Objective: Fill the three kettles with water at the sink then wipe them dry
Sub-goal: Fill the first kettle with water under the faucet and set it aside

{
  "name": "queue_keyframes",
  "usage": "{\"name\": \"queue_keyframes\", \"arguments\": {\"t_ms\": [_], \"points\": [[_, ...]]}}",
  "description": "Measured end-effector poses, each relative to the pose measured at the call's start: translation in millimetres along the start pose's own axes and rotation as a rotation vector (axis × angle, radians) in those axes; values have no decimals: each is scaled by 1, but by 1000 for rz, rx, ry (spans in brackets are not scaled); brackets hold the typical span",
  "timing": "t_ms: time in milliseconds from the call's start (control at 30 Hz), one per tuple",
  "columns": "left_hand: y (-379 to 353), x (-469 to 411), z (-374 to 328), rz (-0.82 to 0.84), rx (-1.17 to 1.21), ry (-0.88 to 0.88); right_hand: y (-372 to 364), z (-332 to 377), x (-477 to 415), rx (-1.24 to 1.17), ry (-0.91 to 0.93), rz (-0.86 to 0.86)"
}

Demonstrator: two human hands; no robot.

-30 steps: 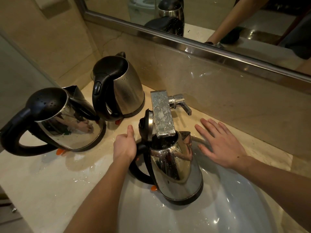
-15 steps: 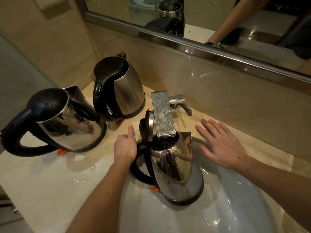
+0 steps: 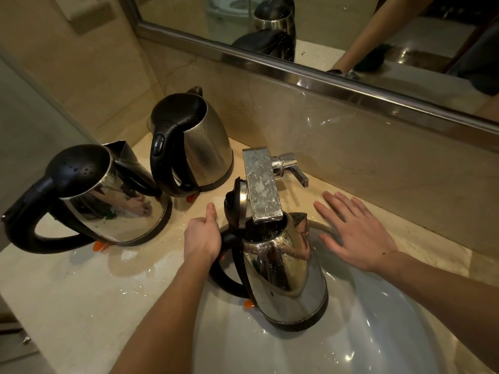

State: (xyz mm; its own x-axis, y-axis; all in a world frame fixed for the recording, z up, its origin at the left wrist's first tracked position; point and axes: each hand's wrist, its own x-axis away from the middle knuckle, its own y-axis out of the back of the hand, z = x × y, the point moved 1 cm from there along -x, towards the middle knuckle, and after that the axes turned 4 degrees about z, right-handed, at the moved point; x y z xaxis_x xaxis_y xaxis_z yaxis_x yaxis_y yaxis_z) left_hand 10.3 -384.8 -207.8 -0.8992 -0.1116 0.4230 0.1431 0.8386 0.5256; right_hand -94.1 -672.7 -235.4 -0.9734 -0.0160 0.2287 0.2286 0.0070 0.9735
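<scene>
A steel kettle (image 3: 286, 282) with its black lid flipped open stands tilted in the white sink basin (image 3: 378, 333), its mouth right under the square chrome faucet spout (image 3: 260, 184). My left hand (image 3: 202, 236) is shut on this kettle's black handle. Flat on the counter to the kettle's right lies my right hand (image 3: 353, 236), fingers spread and holding nothing, just below the faucet lever (image 3: 293, 168). Two other steel kettles with shut black lids stand on the counter at left: one (image 3: 108, 201) nearer me, one (image 3: 199, 147) by the wall.
The beige stone counter (image 3: 81, 292) is wet around the kettles. A tiled backsplash rises right behind the faucet, with a framed mirror (image 3: 324, 36) above it. A wall closes off the far left side.
</scene>
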Motion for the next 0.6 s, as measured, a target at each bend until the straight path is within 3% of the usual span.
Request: {"name": "queue_keyframes", "arguments": {"t_ms": [600], "points": [[1,2,-2,-2,-19,-3,-1,-1,0,-9,-4,0]]}}
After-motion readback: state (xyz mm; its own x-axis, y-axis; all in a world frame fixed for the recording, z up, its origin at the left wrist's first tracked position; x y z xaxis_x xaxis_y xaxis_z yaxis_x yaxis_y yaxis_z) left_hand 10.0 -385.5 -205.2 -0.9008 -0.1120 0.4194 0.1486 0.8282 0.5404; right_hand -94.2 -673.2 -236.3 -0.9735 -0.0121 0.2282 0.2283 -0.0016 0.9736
